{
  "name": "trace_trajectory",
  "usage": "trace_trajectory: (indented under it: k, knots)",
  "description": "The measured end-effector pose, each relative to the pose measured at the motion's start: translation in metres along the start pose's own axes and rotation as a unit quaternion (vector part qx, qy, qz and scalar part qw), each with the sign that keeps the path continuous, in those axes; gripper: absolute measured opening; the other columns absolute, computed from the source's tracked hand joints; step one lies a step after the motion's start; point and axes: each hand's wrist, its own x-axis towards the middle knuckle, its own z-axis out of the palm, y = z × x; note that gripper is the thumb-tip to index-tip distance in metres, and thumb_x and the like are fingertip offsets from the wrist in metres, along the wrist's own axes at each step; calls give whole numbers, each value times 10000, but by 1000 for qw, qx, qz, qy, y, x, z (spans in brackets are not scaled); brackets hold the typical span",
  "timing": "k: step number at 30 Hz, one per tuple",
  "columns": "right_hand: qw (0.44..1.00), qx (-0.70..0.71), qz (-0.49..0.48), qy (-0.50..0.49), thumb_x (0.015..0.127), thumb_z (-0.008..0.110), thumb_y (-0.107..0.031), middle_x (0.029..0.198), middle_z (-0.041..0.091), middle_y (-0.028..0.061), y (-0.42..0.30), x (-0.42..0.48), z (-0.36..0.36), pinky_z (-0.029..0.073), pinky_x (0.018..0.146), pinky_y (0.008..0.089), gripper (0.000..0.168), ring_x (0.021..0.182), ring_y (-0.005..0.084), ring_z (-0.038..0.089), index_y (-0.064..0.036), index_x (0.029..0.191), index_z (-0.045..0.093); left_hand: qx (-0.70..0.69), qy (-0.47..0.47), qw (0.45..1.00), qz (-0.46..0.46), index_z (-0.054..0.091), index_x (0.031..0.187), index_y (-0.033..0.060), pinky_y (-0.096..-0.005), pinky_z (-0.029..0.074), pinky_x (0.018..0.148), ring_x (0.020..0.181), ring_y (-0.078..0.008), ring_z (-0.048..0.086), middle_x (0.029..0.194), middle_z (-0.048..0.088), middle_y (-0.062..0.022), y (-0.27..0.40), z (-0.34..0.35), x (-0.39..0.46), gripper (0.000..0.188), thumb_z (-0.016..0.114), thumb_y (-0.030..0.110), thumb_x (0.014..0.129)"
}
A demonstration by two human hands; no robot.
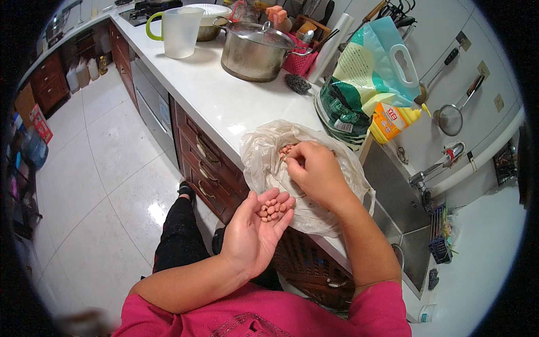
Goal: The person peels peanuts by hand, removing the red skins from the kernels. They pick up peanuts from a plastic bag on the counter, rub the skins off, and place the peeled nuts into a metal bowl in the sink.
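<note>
Shelled peanuts (271,209) with pinkish-brown skins lie in my left hand (252,236), which is cupped palm up in front of the counter's edge. A crumpled, translucent plastic bag (265,147) stands wide at the mouth on the counter, just beyond that palm. Inside it, more peanuts (288,149) show at the far side. Over the bag's mouth is my right hand (316,170), its thumb and fingertips drawn together beside those peanuts. Whether anything is pinched there is hidden by the fingers.
Behind the bag stand a green printed sack (345,101) and a yellow detergent bottle (391,122). A lidded steel pot (257,52) and a plastic jug (181,33) are farther along the white counter (202,76). At the right is a steel sink (389,168) with a faucet (425,175).
</note>
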Motion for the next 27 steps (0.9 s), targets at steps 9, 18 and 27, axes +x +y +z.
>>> trace_trajectory:
  k: [9,18,27]
  knots:
    - [962,224,102,-120,889,734,-57,904,712,19,-4,-7,-40,512,710,237,134,786,60,620,15,998,706,2,-2,1000,1,470,1353,-76,-439,471,1092,1254,-337,568,1281,580,-207,0,2,-1,534,392,385,1093]
    - [956,186,-111,-198,848,755,-67,905,716,79,-30,-16,-46,522,765,310,135,851,176,673,-14,972,746,-23,-41,999,10,479,1347,-56,-435,473,1083,1169,-276,583,1234,587,-167,-2,-2,3,509,385,376,1095]
    - [946,156,-180,-221,783,800,-74,874,665,53,-7,-16,-44,486,750,321,172,837,195,621,-74,950,757,-24,-14,999,15,465,1342,-44,-448,469,1096,1159,-275,585,1256,579,-173,3,2,3,455,380,331,1099]
